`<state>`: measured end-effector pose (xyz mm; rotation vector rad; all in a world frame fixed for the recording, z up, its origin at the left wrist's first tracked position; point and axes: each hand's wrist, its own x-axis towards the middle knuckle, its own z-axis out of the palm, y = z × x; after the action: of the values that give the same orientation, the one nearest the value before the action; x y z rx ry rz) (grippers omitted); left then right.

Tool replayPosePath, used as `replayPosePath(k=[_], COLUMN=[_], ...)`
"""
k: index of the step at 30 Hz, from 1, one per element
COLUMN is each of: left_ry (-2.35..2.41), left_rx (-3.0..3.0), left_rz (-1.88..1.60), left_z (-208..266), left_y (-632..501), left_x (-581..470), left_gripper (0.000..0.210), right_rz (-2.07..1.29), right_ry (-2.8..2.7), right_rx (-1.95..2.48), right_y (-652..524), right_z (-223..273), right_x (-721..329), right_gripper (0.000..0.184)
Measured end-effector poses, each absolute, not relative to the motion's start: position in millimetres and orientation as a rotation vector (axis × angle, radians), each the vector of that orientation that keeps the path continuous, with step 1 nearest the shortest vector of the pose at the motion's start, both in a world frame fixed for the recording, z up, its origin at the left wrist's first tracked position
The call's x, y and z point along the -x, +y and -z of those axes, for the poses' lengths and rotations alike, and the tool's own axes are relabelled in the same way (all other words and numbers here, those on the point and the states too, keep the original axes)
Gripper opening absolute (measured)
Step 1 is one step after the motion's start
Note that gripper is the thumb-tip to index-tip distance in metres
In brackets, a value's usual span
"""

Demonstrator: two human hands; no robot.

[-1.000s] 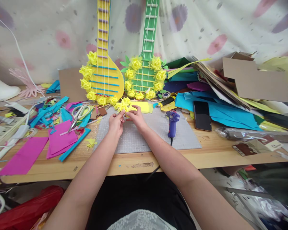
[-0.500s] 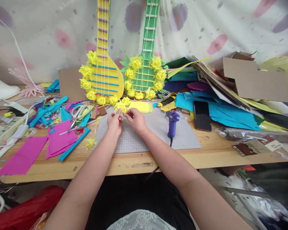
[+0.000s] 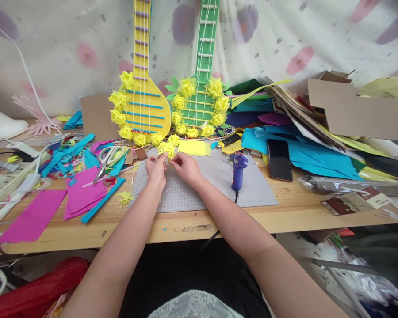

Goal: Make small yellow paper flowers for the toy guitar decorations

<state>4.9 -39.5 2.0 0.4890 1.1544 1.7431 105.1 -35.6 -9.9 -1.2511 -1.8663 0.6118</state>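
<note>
Both hands meet over the grey cutting mat (image 3: 199, 185). Left hand (image 3: 155, 170) and right hand (image 3: 185, 168) each pinch the small yellow paper flower (image 3: 167, 149), held between the fingertips. Shaping step, apparently; next calls for fine petal work. Glue gun (image 3: 238, 170) lies right of the grip.

A purple glue gun (image 3: 239, 170) lay on the grey mat (image 3: 252, 190); scissors (image 3: 109, 158) sat toward the table's (image 3: 285, 212) left edge, what looked like a phone (image 3: 279, 160) toward its right.
</note>
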Motion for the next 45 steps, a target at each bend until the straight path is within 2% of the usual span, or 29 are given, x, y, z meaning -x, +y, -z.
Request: replayPosePath(k=[14, 20, 45], left_ry=[1.108, 1.209, 1.165], left_rx=[-0.456, -0.525, -0.543], left_rz=[-1.715, -1.647, -1.798], left_z=[-2, -2, 7], left_y=[-38, -39, -34], left_x=[1, -4, -4], left_gripper=[0.05, 0.042, 0.044], right_rz=[-0.576, -0.554, -0.601], right_ry=[-1.911, -1.847, -1.824], right_rx=[1.239, 1.332, 1.329], right_y=[-36, -35, -32], right_z=[11, 11, 14], right_x=[-103, -105, -106], right_gripper=[0.011, 0.014, 0.015])
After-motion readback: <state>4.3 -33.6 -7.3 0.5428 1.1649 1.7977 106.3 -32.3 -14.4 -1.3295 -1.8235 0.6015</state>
